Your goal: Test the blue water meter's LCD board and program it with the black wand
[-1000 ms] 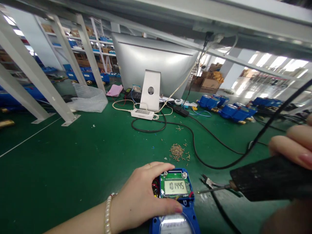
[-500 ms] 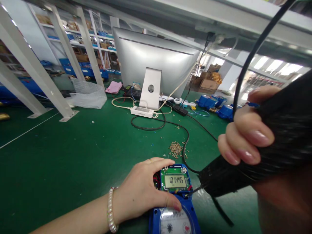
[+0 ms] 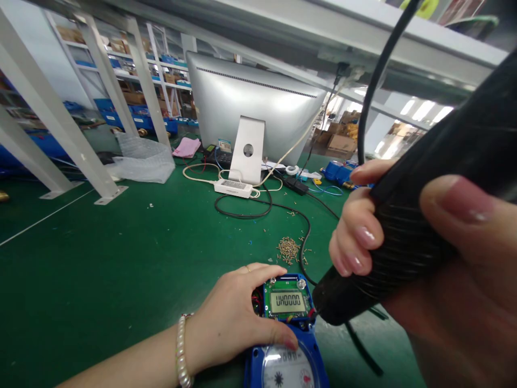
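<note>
Down on the green felt-like worktop (image 3: 100, 269) there is one blue water meter (image 3: 285, 345), lying near the front edge, close to the person. Its upper part is open, showing a small green circuit board (image 3: 287, 302) with a grey rectangular display reading "UH0000" and two shiny screws at its top corners. Below the board sits a round glass dial with red and black marks, partly cut off by the edge of view. Red wires show at the left side of the board.

The left hand (image 3: 238, 318), with a pearl bracelet (image 3: 181, 350) on the wrist and a thin ring on one finger, is laid over the meter's left side, fingers curved along its top and thumb pressed on the blue casing just under the board, holding it in place.

The right hand (image 3: 424, 258) is clenched around one thick black power screwdriver (image 3: 407, 215) with a ribbed grip. Its nose comes down at a slant to the lower right corner of the board; the tip itself is hidden behind the tool's body. A black cable (image 3: 375, 81) rises from it.

Further back lies one loose heap of small brass-coloured screws (image 3: 288, 250), many of them. Beyond that stands one silver monitor (image 3: 254, 102), seen from behind, with a white power strip (image 3: 236, 187) at its foot. A crumpled clear plastic bag (image 3: 141, 161) lies to the left, and more blue meters (image 3: 339, 171) are at the right.
</note>
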### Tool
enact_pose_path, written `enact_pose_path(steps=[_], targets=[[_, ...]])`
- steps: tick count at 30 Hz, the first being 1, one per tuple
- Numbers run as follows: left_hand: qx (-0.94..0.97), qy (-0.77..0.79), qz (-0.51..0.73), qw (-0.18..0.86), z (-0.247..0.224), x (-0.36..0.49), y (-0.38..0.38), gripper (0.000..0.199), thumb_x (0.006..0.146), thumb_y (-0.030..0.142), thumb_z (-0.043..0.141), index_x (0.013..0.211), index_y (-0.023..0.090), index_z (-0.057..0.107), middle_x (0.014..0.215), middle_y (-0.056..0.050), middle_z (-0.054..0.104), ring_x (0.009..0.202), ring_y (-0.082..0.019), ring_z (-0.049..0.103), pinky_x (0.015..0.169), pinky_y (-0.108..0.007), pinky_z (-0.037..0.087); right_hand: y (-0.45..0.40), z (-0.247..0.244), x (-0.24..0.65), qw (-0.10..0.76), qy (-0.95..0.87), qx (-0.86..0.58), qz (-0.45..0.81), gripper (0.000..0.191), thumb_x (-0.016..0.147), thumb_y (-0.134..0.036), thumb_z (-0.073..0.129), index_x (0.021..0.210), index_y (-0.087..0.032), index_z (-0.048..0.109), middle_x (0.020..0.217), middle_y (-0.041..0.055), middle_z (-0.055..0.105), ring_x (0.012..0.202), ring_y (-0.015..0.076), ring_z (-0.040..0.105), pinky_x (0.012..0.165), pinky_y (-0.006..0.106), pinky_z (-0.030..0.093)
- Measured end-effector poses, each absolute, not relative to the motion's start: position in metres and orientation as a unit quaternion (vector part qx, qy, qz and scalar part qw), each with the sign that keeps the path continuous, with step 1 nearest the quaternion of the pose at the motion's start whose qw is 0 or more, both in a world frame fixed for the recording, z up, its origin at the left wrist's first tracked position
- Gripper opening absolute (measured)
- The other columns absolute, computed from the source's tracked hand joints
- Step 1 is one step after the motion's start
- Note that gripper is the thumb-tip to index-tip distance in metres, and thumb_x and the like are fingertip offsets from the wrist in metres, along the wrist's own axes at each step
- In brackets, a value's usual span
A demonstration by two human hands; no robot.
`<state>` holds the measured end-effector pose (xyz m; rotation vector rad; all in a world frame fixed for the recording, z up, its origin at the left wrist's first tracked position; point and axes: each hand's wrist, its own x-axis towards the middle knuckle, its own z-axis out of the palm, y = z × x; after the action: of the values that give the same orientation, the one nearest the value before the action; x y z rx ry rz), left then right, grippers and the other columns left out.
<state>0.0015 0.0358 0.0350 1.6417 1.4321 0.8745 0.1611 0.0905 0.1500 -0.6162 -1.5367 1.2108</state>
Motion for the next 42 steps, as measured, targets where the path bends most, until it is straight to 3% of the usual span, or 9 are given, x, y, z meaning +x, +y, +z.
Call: enact_pose_path(steps=[3, 14, 21, 30, 33, 36, 39, 42], targets=[[0.652, 0.559, 0.349, 0.375, 0.031, 0.001, 0.036, 0.078, 0.049, 0.049, 0.086, 0.120, 0.026, 0.061, 0.120, -0.003, 0.063, 0.109, -0.025, 0.058, 0.096, -0.035, 0.046, 0.086, 0.158, 0.156, 0.475, -0.649, -0.267, 0.531, 0.035, 0.070, -0.055, 0.067, 0.082, -0.022, 0.063, 0.051, -0.0001, 0.051, 0.041, 0.0162, 0.050, 0.038, 0.031, 0.043], [0.659, 0.556, 0.350, 0.368, 0.030, 0.003, 0.035, 0.073, 0.052, 0.050, 0.084, 0.118, 0.027, 0.062, 0.118, -0.003, 0.064, 0.108, -0.025, 0.059, 0.094, -0.035, 0.046, 0.082, 0.151, 0.156, 0.489, -0.674, -0.229, 0.504, 0.033, 0.072, -0.053, 0.066, 0.082, -0.022, 0.064, 0.051, 0.0000, 0.050, 0.043, 0.0147, 0.049, 0.040, 0.030, 0.041], [0.658, 0.560, 0.347, 0.364, 0.029, 0.004, 0.035, 0.073, 0.053, 0.050, 0.084, 0.118, 0.027, 0.062, 0.119, -0.003, 0.064, 0.108, -0.026, 0.059, 0.095, -0.037, 0.046, 0.083, 0.151, 0.155, 0.490, -0.619, -0.261, 0.556, 0.049, 0.072, -0.051, 0.067, 0.110, -0.021, 0.059, 0.048, -0.0015, 0.051, 0.038, 0.0142, 0.046, 0.036, 0.029, 0.039], [0.659, 0.563, 0.344, 0.361, 0.028, 0.003, 0.034, 0.073, 0.053, 0.053, 0.083, 0.118, 0.027, 0.060, 0.120, -0.003, 0.063, 0.110, -0.026, 0.058, 0.096, -0.037, 0.046, 0.086, 0.140, 0.169, 0.518, -0.609, -0.212, 0.562, 0.040, 0.064, -0.055, 0.074, 0.081, -0.021, 0.060, 0.051, -0.0018, 0.050, 0.039, 0.0114, 0.047, 0.037, 0.025, 0.039], [0.659, 0.566, 0.344, 0.357, 0.027, 0.004, 0.034, 0.073, 0.055, 0.053, 0.082, 0.120, 0.028, 0.059, 0.121, -0.002, 0.063, 0.110, -0.026, 0.058, 0.096, -0.037, 0.046, 0.086, 0.139, 0.170, 0.502, -0.605, -0.202, 0.584, 0.050, 0.065, -0.057, 0.073, 0.101, -0.023, 0.062, 0.050, -0.0024, 0.051, 0.039, 0.0124, 0.047, 0.037, 0.027, 0.039], [0.657, 0.564, 0.340, 0.367, 0.027, 0.003, 0.031, 0.075, 0.056, 0.054, 0.081, 0.122, 0.029, 0.057, 0.122, -0.003, 0.062, 0.112, -0.028, 0.057, 0.097, -0.040, 0.045, 0.090, 0.143, 0.173, 0.436, -0.613, -0.167, 0.637, 0.064, 0.069, -0.058, 0.070, 0.124, -0.028, 0.054, 0.053, -0.0032, 0.052, 0.040, 0.0131, 0.046, 0.038, 0.028, 0.040], [0.636, 0.515, 0.380, 0.432, 0.021, -0.006, 0.031, 0.080, 0.067, 0.072, 0.061, 0.132, 0.029, 0.047, 0.133, -0.007, 0.055, 0.119, -0.031, 0.052, 0.103, -0.044, 0.040, 0.103, 0.151, 0.184, 0.446, -0.600, -0.139, 0.649, 0.054, 0.077, -0.055, 0.063, 0.120, -0.023, 0.057, 0.053, -0.0037, 0.051, 0.038, 0.0114, 0.045, 0.037, 0.027, 0.040], [0.566, 0.462, 0.464, 0.500, 0.006, -0.020, 0.045, 0.079, 0.081, 0.077, 0.022, 0.136, 0.025, 0.041, 0.137, -0.010, 0.051, 0.115, -0.029, 0.055, 0.096, -0.043, 0.045, 0.123, 0.152, 0.196, 0.581, -0.570, -0.146, 0.563, 0.044, 0.075, -0.050, 0.063, 0.104, -0.016, 0.063, 0.050, -0.0037, 0.048, 0.037, 0.0096, 0.042, 0.036, 0.025, 0.037]])
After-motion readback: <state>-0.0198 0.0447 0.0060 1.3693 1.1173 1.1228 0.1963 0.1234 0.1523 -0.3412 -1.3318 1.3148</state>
